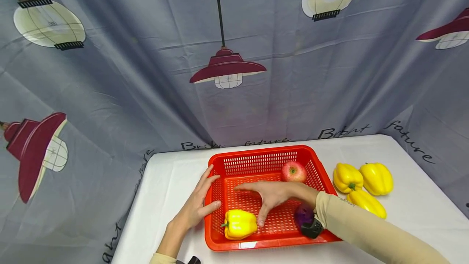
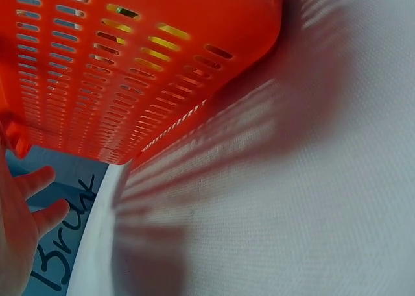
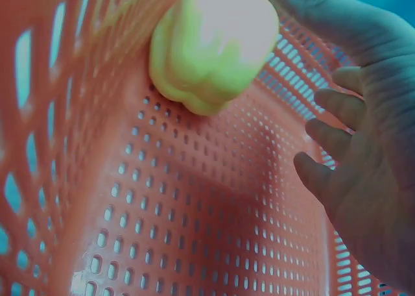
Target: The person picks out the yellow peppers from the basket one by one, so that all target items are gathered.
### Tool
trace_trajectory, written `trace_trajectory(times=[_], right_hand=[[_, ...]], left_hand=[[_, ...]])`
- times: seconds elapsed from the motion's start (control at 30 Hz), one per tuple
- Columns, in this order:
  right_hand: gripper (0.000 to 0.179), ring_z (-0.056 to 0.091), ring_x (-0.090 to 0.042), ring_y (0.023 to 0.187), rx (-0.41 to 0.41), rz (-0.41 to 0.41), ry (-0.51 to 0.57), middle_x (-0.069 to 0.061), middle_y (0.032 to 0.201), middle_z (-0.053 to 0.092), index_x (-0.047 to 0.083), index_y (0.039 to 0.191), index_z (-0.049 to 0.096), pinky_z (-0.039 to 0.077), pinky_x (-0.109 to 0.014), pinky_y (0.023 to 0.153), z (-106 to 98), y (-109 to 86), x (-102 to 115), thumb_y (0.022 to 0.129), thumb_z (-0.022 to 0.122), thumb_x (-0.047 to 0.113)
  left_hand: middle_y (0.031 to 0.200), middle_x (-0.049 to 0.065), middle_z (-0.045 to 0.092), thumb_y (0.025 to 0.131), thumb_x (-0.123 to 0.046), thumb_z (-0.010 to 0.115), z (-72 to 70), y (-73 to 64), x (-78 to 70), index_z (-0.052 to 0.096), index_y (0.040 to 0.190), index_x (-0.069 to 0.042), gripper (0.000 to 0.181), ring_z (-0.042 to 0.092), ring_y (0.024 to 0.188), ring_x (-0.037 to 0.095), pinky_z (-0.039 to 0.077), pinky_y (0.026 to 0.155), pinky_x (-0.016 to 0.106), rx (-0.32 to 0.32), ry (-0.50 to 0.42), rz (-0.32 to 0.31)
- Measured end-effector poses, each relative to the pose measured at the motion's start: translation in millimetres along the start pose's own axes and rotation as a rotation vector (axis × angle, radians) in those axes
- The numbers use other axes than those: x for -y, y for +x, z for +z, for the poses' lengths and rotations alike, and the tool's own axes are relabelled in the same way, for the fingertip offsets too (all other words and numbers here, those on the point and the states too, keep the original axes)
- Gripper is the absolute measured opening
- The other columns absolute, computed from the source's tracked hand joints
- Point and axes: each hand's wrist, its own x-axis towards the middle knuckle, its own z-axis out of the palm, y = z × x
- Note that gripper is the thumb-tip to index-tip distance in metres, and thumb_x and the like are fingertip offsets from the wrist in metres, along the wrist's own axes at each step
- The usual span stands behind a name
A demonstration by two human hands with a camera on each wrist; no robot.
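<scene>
A red plastic basket (image 1: 264, 244) with slotted walls stands on the white table. My left hand (image 1: 196, 205) rests at its left rim, fingers spread and straight. Inside the basket reaches my right hand (image 1: 271, 196), thumb and fingers apart, holding nothing. Close by its thumb lies a yellow bell pepper (image 1: 239, 225) in the near left corner. The right wrist view has the same pepper (image 3: 211, 46) against the basket wall, with the open hand (image 3: 369, 153) beside it. A red apple (image 1: 293, 172) sits in the far right corner. Partly hidden under the right wrist is a dark purple round thing (image 1: 303, 215).
Three more yellow bell peppers (image 1: 376, 179) lie on the table right of the basket, one partly behind the right sleeve. The white tabletop (image 1: 165, 182) extends left of the basket. A grey curtain (image 1: 146, 93) printed with lamps hangs behind and at both sides.
</scene>
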Motion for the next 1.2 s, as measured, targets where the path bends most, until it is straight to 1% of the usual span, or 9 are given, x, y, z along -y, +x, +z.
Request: trace_trajectory(times=[0.2, 0.33, 0.43, 0.57, 0.7, 0.77, 0.87, 0.97, 1.2], right_hand=[[0.109, 0.027, -0.014, 0.146, 0.109, -0.037, 0.050, 0.007, 0.161, 0.032, 0.015, 0.159, 0.031, 0.025, -0.045, 0.118, 6.8, 4.7, -2.5, 0.071, 0.093, 0.032], [0.107, 0.027, -0.013, 0.146, 0.162, -0.012, 0.060, 0.007, 0.160, 0.033, 0.014, 0.158, 0.032, 0.025, -0.044, 0.118, 8.1, 9.6, -4.2, 0.072, 0.093, 0.030], [0.103, 0.028, -0.013, 0.146, 0.194, 0.014, 0.032, 0.008, 0.159, 0.034, 0.013, 0.158, 0.034, 0.025, -0.043, 0.118, 9.2, 13.1, -4.6, 0.073, 0.092, 0.026], [0.098, 0.033, -0.009, 0.142, 0.248, 0.010, 0.014, 0.009, 0.156, 0.039, 0.012, 0.157, 0.037, 0.028, -0.036, 0.116, 11.5, 18.2, -4.2, 0.075, 0.091, 0.023], [0.095, 0.042, -0.003, 0.133, 0.305, -0.017, 0.095, 0.013, 0.149, 0.046, 0.010, 0.155, 0.039, 0.032, -0.027, 0.111, 13.2, 24.1, -3.4, 0.076, 0.090, 0.015], [0.094, 0.046, -0.002, 0.129, 0.330, -0.019, 0.139, 0.014, 0.145, 0.049, 0.009, 0.155, 0.039, 0.033, -0.025, 0.109, 13.7, 26.6, -3.0, 0.075, 0.090, 0.012], [0.095, 0.047, -0.002, 0.126, 0.349, -0.010, 0.156, 0.017, 0.140, 0.051, 0.010, 0.155, 0.038, 0.033, -0.024, 0.109, 13.9, 29.9, -2.1, 0.076, 0.090, 0.012], [0.093, 0.047, -0.002, 0.124, 0.356, -0.009, 0.150, 0.018, 0.136, 0.053, 0.012, 0.155, 0.039, 0.033, -0.025, 0.110, 14.7, 33.6, -0.1, 0.076, 0.089, 0.011], [0.089, 0.050, -0.003, 0.120, 0.372, -0.002, 0.186, 0.016, 0.130, 0.056, 0.018, 0.151, 0.043, 0.034, -0.025, 0.108, 18.0, 43.8, 5.4, 0.076, 0.087, 0.001]], left_hand=[[0.169, 0.002, 0.010, 0.090, -0.037, 0.062, 5.8, -5.0, 0.5, 0.041, 0.152, -0.016, 0.068, 0.021, 0.150, 0.032, 0.030, 0.105, 0.071, 0.012, -0.023, -0.002], [0.169, 0.002, 0.011, 0.090, -0.034, 0.063, 7.6, -6.9, 2.1, 0.042, 0.152, -0.014, 0.068, 0.022, 0.150, 0.032, 0.032, 0.104, 0.071, 0.006, -0.015, -0.007], [0.169, 0.002, 0.010, 0.090, -0.036, 0.062, 7.1, -7.7, 2.1, 0.042, 0.151, -0.013, 0.068, 0.022, 0.150, 0.032, 0.032, 0.104, 0.071, 0.005, -0.013, -0.011], [0.169, 0.002, 0.010, 0.090, -0.037, 0.062, 5.4, -8.0, 0.7, 0.042, 0.152, -0.013, 0.069, 0.021, 0.150, 0.033, 0.031, 0.105, 0.071, 0.003, -0.015, -0.013], [0.169, 0.002, 0.011, 0.090, -0.033, 0.062, 4.3, -6.0, 0.3, 0.042, 0.152, -0.013, 0.068, 0.023, 0.150, 0.032, 0.032, 0.104, 0.071, 0.002, -0.006, -0.012], [0.169, 0.001, 0.011, 0.090, -0.032, 0.062, 4.1, -4.3, -0.3, 0.042, 0.152, -0.013, 0.068, 0.023, 0.150, 0.031, 0.032, 0.104, 0.071, 0.005, -0.004, -0.010], [0.169, 0.001, 0.011, 0.090, -0.032, 0.063, 3.9, -1.8, -1.4, 0.042, 0.152, -0.013, 0.068, 0.023, 0.150, 0.030, 0.031, 0.105, 0.070, 0.011, 0.001, -0.008], [0.169, 0.001, 0.011, 0.089, -0.031, 0.063, 3.2, -0.5, -1.3, 0.042, 0.151, -0.012, 0.068, 0.023, 0.150, 0.030, 0.031, 0.105, 0.070, 0.012, 0.008, -0.006], [0.169, 0.002, 0.011, 0.089, -0.032, 0.063, -0.9, 0.1, -1.1, 0.042, 0.151, -0.014, 0.068, 0.023, 0.150, 0.031, 0.032, 0.104, 0.071, 0.003, 0.015, -0.007]])
